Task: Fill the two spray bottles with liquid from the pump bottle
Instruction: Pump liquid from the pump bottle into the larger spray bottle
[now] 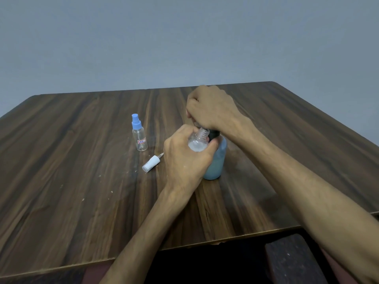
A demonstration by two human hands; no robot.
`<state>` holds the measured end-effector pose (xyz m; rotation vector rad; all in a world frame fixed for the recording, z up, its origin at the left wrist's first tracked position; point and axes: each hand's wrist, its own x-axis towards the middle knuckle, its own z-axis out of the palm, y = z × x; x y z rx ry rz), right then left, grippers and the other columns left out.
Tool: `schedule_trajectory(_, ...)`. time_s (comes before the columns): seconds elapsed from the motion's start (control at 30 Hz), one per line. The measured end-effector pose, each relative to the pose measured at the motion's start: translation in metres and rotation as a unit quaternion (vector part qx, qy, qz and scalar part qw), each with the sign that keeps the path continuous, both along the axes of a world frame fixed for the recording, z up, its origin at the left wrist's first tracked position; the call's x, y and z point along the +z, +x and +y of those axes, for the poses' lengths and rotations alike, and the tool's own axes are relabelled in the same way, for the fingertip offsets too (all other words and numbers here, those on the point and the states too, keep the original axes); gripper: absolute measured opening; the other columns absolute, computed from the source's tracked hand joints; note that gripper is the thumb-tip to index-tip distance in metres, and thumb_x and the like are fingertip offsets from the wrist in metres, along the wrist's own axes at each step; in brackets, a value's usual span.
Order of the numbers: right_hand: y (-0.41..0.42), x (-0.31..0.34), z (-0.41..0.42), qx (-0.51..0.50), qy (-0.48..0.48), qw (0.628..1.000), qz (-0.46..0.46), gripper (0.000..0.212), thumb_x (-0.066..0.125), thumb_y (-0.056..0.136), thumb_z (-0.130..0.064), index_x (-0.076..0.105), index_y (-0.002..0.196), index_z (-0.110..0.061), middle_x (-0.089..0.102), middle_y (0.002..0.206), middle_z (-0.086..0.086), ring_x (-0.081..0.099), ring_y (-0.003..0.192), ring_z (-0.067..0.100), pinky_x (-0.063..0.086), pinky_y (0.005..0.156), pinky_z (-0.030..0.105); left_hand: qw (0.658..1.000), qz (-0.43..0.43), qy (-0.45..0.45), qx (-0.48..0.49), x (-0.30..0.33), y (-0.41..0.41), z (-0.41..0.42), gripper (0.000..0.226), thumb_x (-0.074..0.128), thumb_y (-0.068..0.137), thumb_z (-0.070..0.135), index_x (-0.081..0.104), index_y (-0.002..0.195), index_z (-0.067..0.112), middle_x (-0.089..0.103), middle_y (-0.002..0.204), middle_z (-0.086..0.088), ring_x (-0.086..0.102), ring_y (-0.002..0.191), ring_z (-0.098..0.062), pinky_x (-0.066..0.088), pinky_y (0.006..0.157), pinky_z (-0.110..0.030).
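- Currently, an uncapped clear spray bottle (198,141) is being gripped in the left hand (185,158), fingers wrapped round its body, and is being tilted so that its threaded neck is brought up under the pump head, presumably to catch the liquid.
- White, foamy liquid is being shown in the lower part of that bottle, so filling is judged partly done.
- The pump bottle (216,160), blue and standing upright on the wooden table (82,160), is being pressed from above by the right hand (211,108), which is closed over the pump head; the nozzle itself is being hidden by the hand.
- The two bottles are being kept touching or just beside each other, likely to limit spills.
- A white spray cap (151,163) is being left lying on its side near the left hand, within reach for refitting.
- A second spray bottle (139,133), blue-capped and seemingly empty, is being left standing further left.
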<state>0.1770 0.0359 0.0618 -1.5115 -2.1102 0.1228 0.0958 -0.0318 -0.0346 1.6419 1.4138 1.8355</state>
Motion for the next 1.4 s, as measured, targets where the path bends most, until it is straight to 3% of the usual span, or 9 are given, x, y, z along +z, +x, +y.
schedule_trajectory(0.2,0.000,0.004,0.002,-0.007,0.031,0.999,0.008,0.030,0.046,0.085,-0.018,0.072,0.084,-0.002,0.069,0.069,0.005,0.052,0.064,0.026,0.049,0.065,0.035,1.000,0.008,0.010,0.001,-0.001,-0.001,0.000,0.025,0.086,0.076,0.030,0.068,0.075,0.012,0.069,0.071,0.003,0.067,0.069,-0.013,0.056,0.065,-0.040)
schedule_trajectory(0.33,0.000,-0.003,-0.001,0.003,-0.006,1.000,0.004,0.034,0.046,0.082,-0.022,0.076,0.084,-0.006,0.077,0.078,0.008,0.070,0.079,0.033,0.059,0.077,0.041,1.000,0.002,0.005,-0.003,0.001,0.000,0.000,0.026,0.086,0.075,0.031,0.067,0.075,0.013,0.069,0.071,0.005,0.067,0.069,-0.012,0.056,0.066,-0.037)
schedule_trajectory(0.5,0.001,0.005,0.003,-0.008,0.032,0.999,0.020,0.033,0.046,0.084,-0.018,0.075,0.086,-0.002,0.074,0.075,0.012,0.054,0.062,0.026,0.050,0.064,0.035,1.000,-0.006,-0.001,0.006,-0.001,0.000,0.000,0.025,0.086,0.075,0.031,0.069,0.076,0.013,0.071,0.072,0.004,0.068,0.071,-0.013,0.057,0.068,-0.037)
schedule_trajectory(0.63,0.000,-0.004,0.000,0.008,-0.011,1.000,0.000,0.035,0.046,0.082,-0.022,0.076,0.085,-0.004,0.079,0.081,0.011,0.072,0.080,0.035,0.060,0.076,0.044,1.000,-0.002,-0.001,0.007,-0.001,0.000,0.001,0.024,0.088,0.075,0.026,0.068,0.076,0.012,0.071,0.072,0.004,0.068,0.070,-0.013,0.057,0.067,-0.039)
schedule_trajectory(0.8,0.001,0.006,0.002,-0.008,0.026,0.999,0.020,0.038,0.043,0.081,-0.021,0.076,0.084,-0.002,0.078,0.082,0.013,0.053,0.061,0.020,0.058,0.069,0.042,1.000,-0.001,-0.004,0.009,-0.003,-0.001,0.000,0.023,0.090,0.076,0.022,0.069,0.076,0.012,0.071,0.071,0.004,0.068,0.069,-0.012,0.056,0.067,-0.037)
schedule_trajectory(0.93,0.000,-0.002,-0.002,-0.001,-0.027,1.000,0.008,0.035,0.046,0.079,-0.021,0.077,0.081,-0.007,0.078,0.076,0.009,0.072,0.077,0.030,0.061,0.076,0.044,1.000,-0.002,-0.002,0.011,-0.001,0.001,0.001,0.022,0.090,0.076,0.021,0.070,0.077,0.011,0.071,0.072,0.005,0.068,0.069,-0.010,0.055,0.066,-0.033)
schedule_trajectory(1.1,0.001,0.006,-0.001,-0.013,0.006,1.000,0.018,0.034,0.046,0.080,-0.019,0.076,0.085,-0.003,0.076,0.073,0.009,0.058,0.064,0.024,0.059,0.074,0.043,1.000,-0.002,-0.009,0.007,-0.002,0.000,0.000,0.024,0.088,0.076,0.026,0.068,0.075,0.012,0.070,0.071,0.003,0.068,0.070,-0.014,0.056,0.067,-0.040)
schedule_trajectory(1.23,-0.002,0.000,-0.003,-0.006,-0.024,1.000,0.001,0.033,0.047,0.080,-0.021,0.076,0.083,-0.006,0.077,0.078,0.010,0.070,0.080,0.034,0.060,0.078,0.044,1.000,-0.007,-0.011,0.007,0.001,0.002,-0.001,0.023,0.085,0.074,0.029,0.069,0.075,0.012,0.071,0.072,0.004,0.068,0.070,-0.012,0.056,0.068,-0.038)
schedule_trajectory(1.4,0.001,0.002,0.000,-0.013,-0.003,1.000,0.015,0.035,0.046,0.079,-0.021,0.076,0.087,-0.004,0.078,0.085,0.013,0.066,0.072,0.033,0.060,0.075,0.045,1.000,-0.008,-0.014,0.007,0.000,0.002,-0.001,0.024,0.085,0.074,0.030,0.068,0.075,0.013,0.070,0.071,0.004,0.067,0.069,-0.011,0.056,0.067,-0.039)
